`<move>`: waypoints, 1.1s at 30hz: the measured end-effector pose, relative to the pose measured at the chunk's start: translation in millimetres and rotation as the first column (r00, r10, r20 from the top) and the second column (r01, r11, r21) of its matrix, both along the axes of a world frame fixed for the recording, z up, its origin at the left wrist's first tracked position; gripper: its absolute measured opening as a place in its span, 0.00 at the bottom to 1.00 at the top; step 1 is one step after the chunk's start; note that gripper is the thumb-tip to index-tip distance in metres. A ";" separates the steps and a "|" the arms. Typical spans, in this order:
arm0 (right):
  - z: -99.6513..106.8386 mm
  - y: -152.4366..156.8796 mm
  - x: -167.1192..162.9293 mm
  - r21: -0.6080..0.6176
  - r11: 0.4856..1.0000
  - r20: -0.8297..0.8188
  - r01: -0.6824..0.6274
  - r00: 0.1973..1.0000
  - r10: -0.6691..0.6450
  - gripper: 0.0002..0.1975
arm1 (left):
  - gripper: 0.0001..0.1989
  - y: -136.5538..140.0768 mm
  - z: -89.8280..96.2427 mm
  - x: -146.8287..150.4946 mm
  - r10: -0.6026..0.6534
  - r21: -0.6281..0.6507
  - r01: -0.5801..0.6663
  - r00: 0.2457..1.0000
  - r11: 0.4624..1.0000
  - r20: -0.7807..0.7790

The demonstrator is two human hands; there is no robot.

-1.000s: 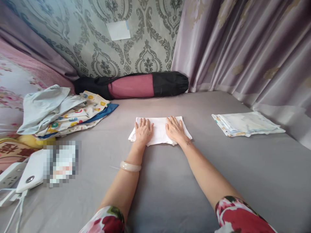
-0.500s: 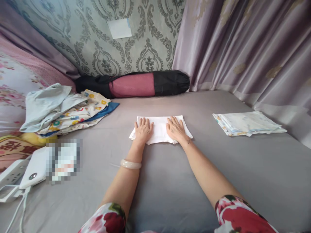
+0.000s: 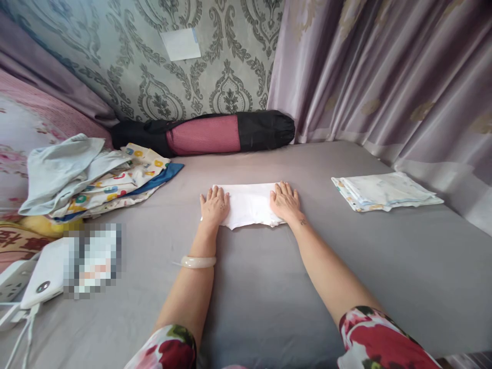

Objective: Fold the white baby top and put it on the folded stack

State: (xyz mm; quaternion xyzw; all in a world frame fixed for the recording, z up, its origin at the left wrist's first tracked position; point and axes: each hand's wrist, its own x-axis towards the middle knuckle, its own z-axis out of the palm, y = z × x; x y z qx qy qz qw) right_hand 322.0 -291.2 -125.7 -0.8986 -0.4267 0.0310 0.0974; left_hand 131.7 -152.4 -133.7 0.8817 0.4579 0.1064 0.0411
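A folded white cloth [image 3: 249, 205], perhaps a small garment, lies flat on the grey bed sheet [image 3: 253, 287] in front of me. My left hand [image 3: 215, 206] rests palm down over its left end, fingers stretched forward and a little apart. Over the right end lies my right hand [image 3: 285, 202], also flat with its fingers spread. Both hands press on the cloth without gripping it. The cloth's middle shows between them, and its near edge is slightly wavy. A pale bangle [image 3: 198, 262] circles my left wrist.
Folded printed cloths [image 3: 388, 190] lie to the right. At left is a loose pile of clothes [image 3: 100, 177], nearer a white power bank [image 3: 49, 271] with cables, a power strip [image 3: 13, 282] and a blurred-out item. A black and pink rolled bag [image 3: 203, 134] lies along the wall.
My hands have slid apart along the white cloth, the left toward its left end and the right toward its right end. The view has shifted slightly to the right.
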 end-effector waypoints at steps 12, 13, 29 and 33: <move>7.4 10.3 -6.1 0.023 0.992 0.009 -0.126 0.992 0.126 0.30 | 0.27 0.1 0.2 20.9 -0.106 0.030 0.105 0.994 0.994 0.035; 7.4 11.1 -6.7 0.013 0.992 -0.006 -0.127 0.992 0.127 0.30 | 0.26 0.6 -1.0 22.0 -0.111 0.007 0.110 0.994 0.994 0.022; 9.3 20.9 -19.6 0.059 0.973 -0.016 -0.221 0.975 0.223 0.30 | 0.26 -15.1 11.1 35.2 -0.207 0.010 0.207 0.978 0.978 0.017; 5.3 26.1 -27.6 0.074 0.946 -0.039 -0.317 0.947 0.320 0.29 | 0.25 -23.2 9.0 44.5 -0.341 -0.025 0.341 0.940 0.940 -0.016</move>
